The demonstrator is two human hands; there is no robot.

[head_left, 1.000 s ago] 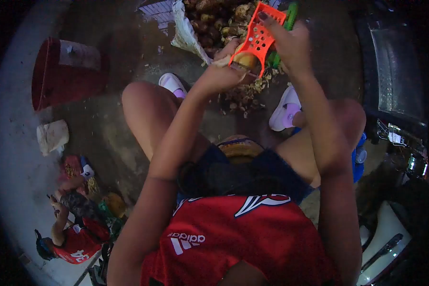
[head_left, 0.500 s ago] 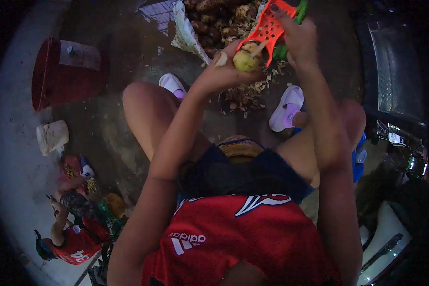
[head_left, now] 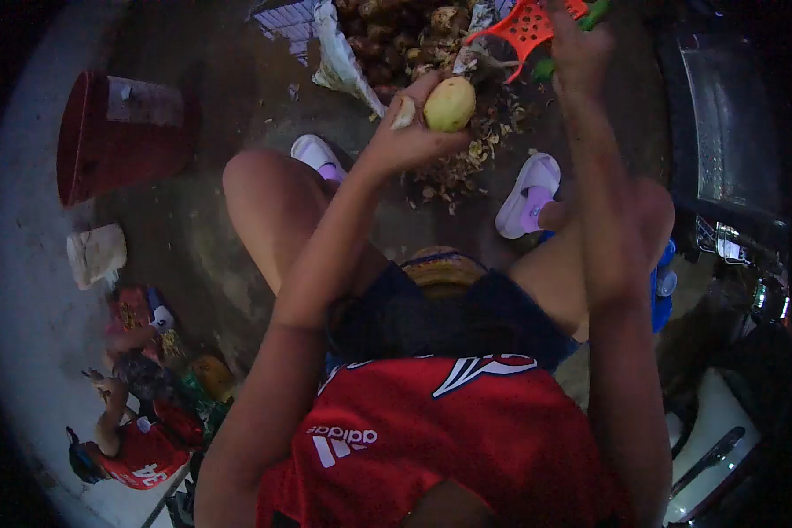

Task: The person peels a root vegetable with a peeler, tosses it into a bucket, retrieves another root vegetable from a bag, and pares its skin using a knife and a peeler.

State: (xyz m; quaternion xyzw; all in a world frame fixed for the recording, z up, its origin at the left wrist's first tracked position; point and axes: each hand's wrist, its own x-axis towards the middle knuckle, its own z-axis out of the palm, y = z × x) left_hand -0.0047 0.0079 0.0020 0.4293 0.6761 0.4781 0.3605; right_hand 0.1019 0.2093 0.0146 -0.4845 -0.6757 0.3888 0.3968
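My left hand [head_left: 414,136] is closed around a peeled, pale yellow potato [head_left: 450,104], which it holds up between fingers and thumb. A small pale patch shows on the back of this hand; whether it is peel or a bandage I cannot tell. Up and to the right, my right hand [head_left: 581,53] grips an orange peeler [head_left: 530,33] with holes in its wide blade part and green at its handle. The peeler is apart from the potato. Beyond them stands an open white sack [head_left: 336,55] of brown, unpeeled potatoes [head_left: 396,40].
Peelings [head_left: 466,163] lie on the floor between my feet in white slippers [head_left: 530,194]. A red bucket [head_left: 119,141] and a white container [head_left: 97,253] stand at the left. Lower left, another person [head_left: 141,449] in a red shirt sits working. A vehicle-like shape [head_left: 713,449] is at lower right.
My right hand has moved the peeler up and right, off the potato. The potato has turned in my left hand, and its dark-skinned patch no longer shows.
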